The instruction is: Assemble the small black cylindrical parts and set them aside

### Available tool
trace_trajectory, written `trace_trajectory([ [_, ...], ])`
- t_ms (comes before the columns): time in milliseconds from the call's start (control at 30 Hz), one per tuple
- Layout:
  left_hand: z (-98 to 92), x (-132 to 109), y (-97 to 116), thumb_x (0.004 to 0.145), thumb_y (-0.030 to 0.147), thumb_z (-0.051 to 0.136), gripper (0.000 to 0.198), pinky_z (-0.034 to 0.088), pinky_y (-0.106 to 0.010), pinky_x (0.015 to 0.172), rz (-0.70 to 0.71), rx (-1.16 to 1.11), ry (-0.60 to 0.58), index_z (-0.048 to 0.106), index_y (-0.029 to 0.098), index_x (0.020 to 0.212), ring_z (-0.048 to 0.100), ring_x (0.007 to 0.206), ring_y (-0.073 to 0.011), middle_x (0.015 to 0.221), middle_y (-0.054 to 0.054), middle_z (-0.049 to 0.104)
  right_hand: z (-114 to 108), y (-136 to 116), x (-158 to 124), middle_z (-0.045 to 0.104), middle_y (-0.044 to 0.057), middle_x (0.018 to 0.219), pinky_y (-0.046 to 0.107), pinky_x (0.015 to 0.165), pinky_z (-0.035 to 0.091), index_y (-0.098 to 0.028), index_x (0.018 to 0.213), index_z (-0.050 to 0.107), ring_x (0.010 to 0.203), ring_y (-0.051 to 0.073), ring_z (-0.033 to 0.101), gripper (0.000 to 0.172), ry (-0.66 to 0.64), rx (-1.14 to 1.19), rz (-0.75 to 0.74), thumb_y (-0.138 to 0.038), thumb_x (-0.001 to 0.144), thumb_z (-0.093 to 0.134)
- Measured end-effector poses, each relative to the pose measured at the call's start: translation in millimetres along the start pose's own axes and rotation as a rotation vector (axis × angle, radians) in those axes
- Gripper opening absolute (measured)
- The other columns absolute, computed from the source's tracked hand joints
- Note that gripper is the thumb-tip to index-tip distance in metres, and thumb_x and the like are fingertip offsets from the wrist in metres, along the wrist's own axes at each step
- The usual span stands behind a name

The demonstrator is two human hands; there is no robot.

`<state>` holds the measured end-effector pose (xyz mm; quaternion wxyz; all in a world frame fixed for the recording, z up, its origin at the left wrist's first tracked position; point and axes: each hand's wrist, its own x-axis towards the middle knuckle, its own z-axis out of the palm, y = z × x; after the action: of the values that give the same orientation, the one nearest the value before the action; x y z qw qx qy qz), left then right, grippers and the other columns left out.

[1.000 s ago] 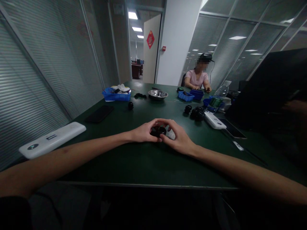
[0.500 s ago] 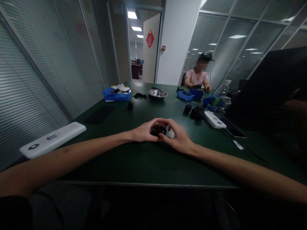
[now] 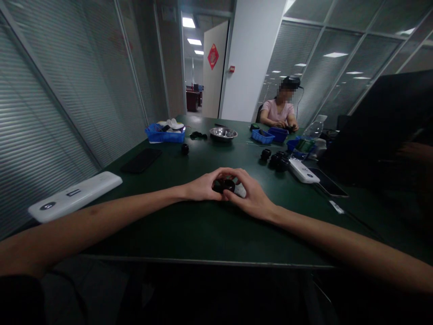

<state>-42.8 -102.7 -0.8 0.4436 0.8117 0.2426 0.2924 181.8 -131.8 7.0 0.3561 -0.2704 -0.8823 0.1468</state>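
A glossy black rounded part (image 3: 229,185) sits between my two hands, low over the near middle of the green table. My left hand (image 3: 202,186) curls around its left side, fingers bent over the far side. Thumb and fingers of my right hand (image 3: 252,195) close on it from the right, the thumb on its near face. My fingers cover much of the part, so its exact kind does not show. Behind my right thumb is a pale patch (image 3: 240,190) that I cannot make out.
Similar black parts (image 3: 279,161) cluster at right, and a single one (image 3: 185,149) stands at left. Further back are a blue basket (image 3: 165,136), a metal bowl (image 3: 223,138) and a plastic bottle (image 3: 309,135). White power banks (image 3: 76,195) flank me. A co-worker (image 3: 279,110) sits across.
My hands keep nearly the same hold, with only slight finger movement around the black part. Across the table, the co-worker's hands have come together. The view has shifted slightly.
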Motion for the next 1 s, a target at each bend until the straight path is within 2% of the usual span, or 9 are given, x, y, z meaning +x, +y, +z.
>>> trace_trajectory([
  [100, -0.3, 0, 0, 0.08, 0.025, 0.082, 0.079, 0.043, -0.053, 0.111, -0.016, 0.027, -0.005, 0.044, 0.019, 0.149, 0.053, 0.138, -0.0359, 0.146, -0.017, 0.058, 0, 1, 0, 0.067, 0.009, 0.122, 0.045, 0.093, 0.054, -0.024, 0.137, 0.055, 0.108, 0.027, 0.064, 0.045, -0.001, 0.004, 0.054, -0.027, 0.093, 0.068],
  [233, -0.5, 0, -3, 0.079, 0.026, 0.084, 0.084, 0.041, -0.053, 0.114, 0.023, 0.006, 0.006, 0.042, 0.019, 0.152, 0.054, 0.138, -0.034, 0.147, -0.017, 0.057, -1, -1, 1, 0.066, 0.009, 0.129, 0.047, 0.1, 0.053, -0.024, 0.135, 0.056, 0.116, 0.027, 0.064, 0.043, -0.051, 0.078, 0.013, -0.02, 0.092, 0.061],
  [433, -1.2, 1, -8, 0.08, 0.025, 0.083, 0.078, 0.045, -0.053, 0.111, 0.027, -0.002, 0.001, 0.046, 0.019, 0.148, 0.059, 0.131, -0.0334, 0.139, -0.016, 0.062, 0, 1, 0, 0.067, 0.01, 0.119, 0.045, 0.093, 0.055, -0.022, 0.137, 0.056, 0.107, 0.027, 0.065, 0.048, 0.021, 0.02, 0.122, -0.034, 0.093, 0.072],
  [567, -1.6, 0, -7, 0.08, 0.026, 0.084, 0.081, 0.042, -0.052, 0.115, 0.06, -0.014, -0.014, 0.044, 0.021, 0.15, 0.054, 0.138, -0.0327, 0.146, -0.015, 0.057, 0, 5, -1, 0.068, 0.007, 0.127, 0.045, 0.096, 0.054, -0.027, 0.14, 0.053, 0.113, 0.026, 0.065, 0.046, -0.04, 0.073, 0.062, -0.027, 0.096, 0.065],
  [633, -1.7, 1, -7, 0.079, 0.027, 0.085, 0.082, 0.042, -0.052, 0.114, 0.062, -0.015, -0.009, 0.045, 0.021, 0.15, 0.053, 0.139, -0.0333, 0.148, -0.015, 0.057, 0, 6, -1, 0.067, 0.008, 0.129, 0.046, 0.098, 0.053, -0.028, 0.14, 0.053, 0.115, 0.027, 0.064, 0.046, -0.038, 0.059, 0.05, -0.03, 0.096, 0.066],
  [733, -1.7, 1, -11, 0.078, 0.028, 0.084, 0.08, 0.046, -0.053, 0.109, 0.019, 0.016, 0.01, 0.046, 0.017, 0.147, 0.06, 0.129, -0.0345, 0.138, -0.017, 0.062, 1, 7, -1, 0.067, 0.009, 0.124, 0.047, 0.095, 0.054, -0.025, 0.141, 0.054, 0.11, 0.028, 0.064, 0.053, 0.009, -0.003, 0.105, -0.037, 0.093, 0.072],
  [800, -1.6, 2, -12, 0.079, 0.03, 0.084, 0.079, 0.048, -0.053, 0.106, 0.008, 0.018, 0.011, 0.045, 0.016, 0.147, 0.063, 0.125, -0.0343, 0.134, -0.017, 0.064, 2, 7, -1, 0.067, 0.009, 0.121, 0.047, 0.094, 0.054, -0.024, 0.141, 0.053, 0.109, 0.028, 0.065, 0.053, 0.014, -0.007, 0.118, -0.036, 0.093, 0.072],
  [900, -1.4, 2, -12, 0.079, 0.028, 0.084, 0.079, 0.045, -0.053, 0.11, 0.045, -0.024, -0.001, 0.044, 0.018, 0.147, 0.058, 0.134, -0.0336, 0.143, -0.018, 0.059, 2, 7, -1, 0.067, 0.007, 0.127, 0.046, 0.1, 0.052, -0.026, 0.142, 0.051, 0.115, 0.026, 0.064, 0.05, -0.031, 0.055, 0.062, -0.027, 0.095, 0.066],
  [1000, -1.7, 2, -10, 0.078, 0.027, 0.085, 0.08, 0.044, -0.053, 0.112, 0.048, -0.028, -0.003, 0.044, 0.019, 0.147, 0.056, 0.135, -0.0336, 0.145, -0.018, 0.058, 2, 6, -1, 0.066, 0.008, 0.129, 0.046, 0.101, 0.052, -0.026, 0.143, 0.051, 0.117, 0.026, 0.064, 0.052, -0.034, 0.058, 0.07, -0.031, 0.095, 0.069],
])
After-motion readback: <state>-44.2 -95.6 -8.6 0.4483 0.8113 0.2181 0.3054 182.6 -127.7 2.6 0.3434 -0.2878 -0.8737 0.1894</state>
